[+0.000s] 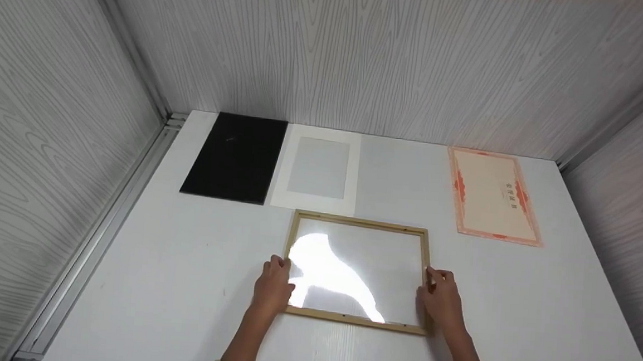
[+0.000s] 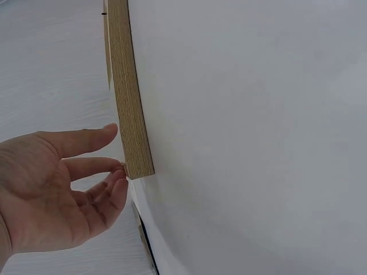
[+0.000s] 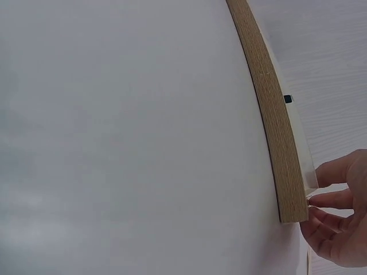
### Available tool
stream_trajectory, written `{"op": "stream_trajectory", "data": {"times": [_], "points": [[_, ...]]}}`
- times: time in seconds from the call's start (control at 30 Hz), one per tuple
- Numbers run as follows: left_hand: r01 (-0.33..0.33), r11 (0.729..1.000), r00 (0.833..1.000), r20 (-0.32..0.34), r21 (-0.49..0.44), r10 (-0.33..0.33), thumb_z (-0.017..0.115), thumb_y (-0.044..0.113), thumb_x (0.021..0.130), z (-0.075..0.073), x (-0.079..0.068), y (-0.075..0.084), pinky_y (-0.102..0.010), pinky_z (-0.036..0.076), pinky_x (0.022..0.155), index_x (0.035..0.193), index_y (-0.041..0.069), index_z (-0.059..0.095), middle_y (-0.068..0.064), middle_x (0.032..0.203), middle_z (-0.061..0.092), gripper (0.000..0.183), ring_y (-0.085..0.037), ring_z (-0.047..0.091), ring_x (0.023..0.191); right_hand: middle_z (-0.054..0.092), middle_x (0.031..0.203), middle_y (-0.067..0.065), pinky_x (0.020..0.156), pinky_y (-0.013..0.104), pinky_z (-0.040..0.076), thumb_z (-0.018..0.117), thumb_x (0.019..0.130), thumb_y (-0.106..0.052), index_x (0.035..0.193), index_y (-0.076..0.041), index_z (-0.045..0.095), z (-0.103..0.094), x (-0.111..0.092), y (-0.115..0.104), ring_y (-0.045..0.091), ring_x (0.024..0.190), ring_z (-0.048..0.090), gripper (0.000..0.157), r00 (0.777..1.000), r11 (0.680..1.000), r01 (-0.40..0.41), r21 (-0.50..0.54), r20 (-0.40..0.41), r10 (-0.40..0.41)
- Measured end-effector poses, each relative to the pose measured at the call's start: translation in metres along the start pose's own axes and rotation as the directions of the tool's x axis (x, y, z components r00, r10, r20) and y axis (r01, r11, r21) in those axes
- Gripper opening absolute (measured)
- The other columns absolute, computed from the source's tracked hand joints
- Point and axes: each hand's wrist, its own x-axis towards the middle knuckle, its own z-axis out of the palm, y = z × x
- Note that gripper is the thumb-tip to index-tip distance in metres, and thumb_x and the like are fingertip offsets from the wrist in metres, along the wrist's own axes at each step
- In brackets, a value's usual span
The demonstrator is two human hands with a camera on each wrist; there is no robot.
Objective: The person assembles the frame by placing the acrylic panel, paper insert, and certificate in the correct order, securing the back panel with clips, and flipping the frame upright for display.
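A light-wood picture frame lies on the white table in front of me, with a clear, shiny sheet inside its rails. Bright glare covers part of the sheet. My left hand grips the frame's left rail, thumb towards the inside. At the opposite rail, my right hand holds the frame between thumb and fingers. The left wrist view shows curled fingers at a corner of the wooden rail. In the right wrist view the fingertips meet the other rail end; their exact contact is partly hidden.
Behind the frame lie a black board and a white mat with a rectangular window. A cream certificate with an orange-red border is at the right. Wood-grain panels enclose the table at the back and sides.
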Motion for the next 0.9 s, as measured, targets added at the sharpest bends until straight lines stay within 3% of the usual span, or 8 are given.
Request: {"op": "stream_trajectory", "data": {"times": [0.1, 0.17, 0.27, 0.37, 0.53, 0.63, 0.73, 0.9], "points": [[-0.003, 1.000, 0.999, 0.048, -0.028, 0.004, 0.070, 0.005, 0.079, -0.001, 0.004, -0.001, -0.035, 0.048, 0.071, 0.120, -0.015, 0.049, -0.021, 0.108, 0.045, 0.050, -0.033, 0.047, 0.100, 0.045, 0.116, 0.026, 0.069, 0.042, 0.047, 0.062, 0.082, 0.000, 0.127, 0.009, 0.049, 0.000, 0.000, 0.001, 0.031, 0.091, 0.055, 0.048, 1.000, 1.000, -0.003, -0.005, 0.005, 0.003], [0.042, 0.993, 0.997, 0.072, -0.108, -0.034, 0.068, 0.007, 0.082, -0.003, 0.010, -0.003, -0.039, 0.047, 0.076, 0.119, -0.015, 0.048, -0.022, 0.109, 0.045, 0.048, -0.035, 0.048, 0.102, 0.044, 0.117, 0.025, 0.070, 0.042, 0.047, 0.062, 0.083, 0.000, 0.127, 0.009, 0.048, -0.001, 0.001, 0.001, 0.031, 0.092, 0.054, 0.048, 1.000, 1.000, -0.002, -0.001, 0.011, 0.002], [0.140, 0.958, 0.989, 0.084, -0.250, -0.123, 0.064, 0.010, 0.085, -0.006, 0.019, -0.008, -0.041, 0.045, 0.081, 0.115, -0.010, 0.050, -0.019, 0.106, 0.048, 0.038, -0.033, 0.051, 0.100, 0.044, 0.117, 0.025, 0.070, 0.042, 0.047, 0.061, 0.083, -0.002, 0.128, 0.009, 0.047, -0.002, 0.002, 0.000, 0.031, 0.093, 0.054, 0.048, 1.000, 1.000, -0.001, 0.007, 0.019, 0.001], [0.135, 0.931, 0.991, 0.037, -0.338, -0.130, 0.060, 0.005, 0.087, -0.005, 0.025, -0.013, -0.040, 0.046, 0.078, 0.108, -0.007, 0.054, -0.014, 0.098, 0.054, 0.025, -0.030, 0.055, 0.092, 0.043, 0.119, 0.024, 0.070, 0.042, 0.047, 0.060, 0.084, -0.002, 0.129, 0.008, 0.046, -0.002, 0.002, 0.000, 0.031, 0.095, 0.053, 0.048, 0.999, 1.000, -0.014, 0.013, 0.030, 0.014], [0.077, 0.919, 0.993, -0.056, -0.385, -0.107, 0.056, -0.003, 0.088, -0.002, 0.030, -0.018, -0.033, 0.050, 0.066, 0.097, -0.003, 0.061, -0.010, 0.086, 0.063, 0.010, -0.023, 0.061, 0.078, 0.043, 0.118, 0.025, 0.070, 0.042, 0.047, 0.061, 0.084, -0.002, 0.128, 0.007, 0.047, -0.002, 0.000, 0.001, 0.032, 0.094, 0.054, 0.047, 0.999, 1.000, -0.024, 0.014, 0.025, 0.024], [0.105, 0.867, 0.989, -0.038, -0.487, -0.141, 0.056, -0.004, 0.088, -0.003, 0.034, -0.022, -0.030, 0.051, 0.056, 0.097, -0.003, 0.064, -0.010, 0.080, 0.062, 0.012, -0.020, 0.062, 0.064, 0.043, 0.117, 0.024, 0.069, 0.042, 0.048, 0.061, 0.083, -0.001, 0.128, 0.007, 0.048, -0.002, 0.000, 0.002, 0.032, 0.093, 0.054, 0.047, 1.000, 1.000, -0.021, 0.021, 0.013, 0.020], [0.173, 0.802, 0.981, 0.031, -0.571, -0.189, 0.056, -0.003, 0.088, -0.005, 0.038, -0.025, -0.027, 0.051, 0.050, 0.102, -0.004, 0.065, -0.011, 0.081, 0.060, 0.017, -0.016, 0.061, 0.056, 0.043, 0.117, 0.025, 0.069, 0.042, 0.048, 0.061, 0.084, -0.001, 0.128, 0.007, 0.048, -0.002, -0.001, 0.003, 0.031, 0.093, 0.054, 0.047, 1.000, 1.000, -0.015, 0.023, 0.014, 0.015], [0.270, 0.748, 0.962, 0.142, -0.606, -0.233, 0.057, -0.004, 0.086, -0.010, 0.046, -0.030, -0.026, 0.050, 0.049, 0.102, -0.006, 0.067, -0.011, 0.082, 0.060, 0.018, -0.014, 0.058, 0.054, 0.043, 0.118, 0.024, 0.068, 0.041, 0.048, 0.061, 0.084, -0.001, 0.128, 0.006, 0.048, -0.002, -0.002, 0.002, 0.031, 0.094, 0.054, 0.047, 1.000, 1.000, -0.018, 0.024, 0.018, 0.017]]}}
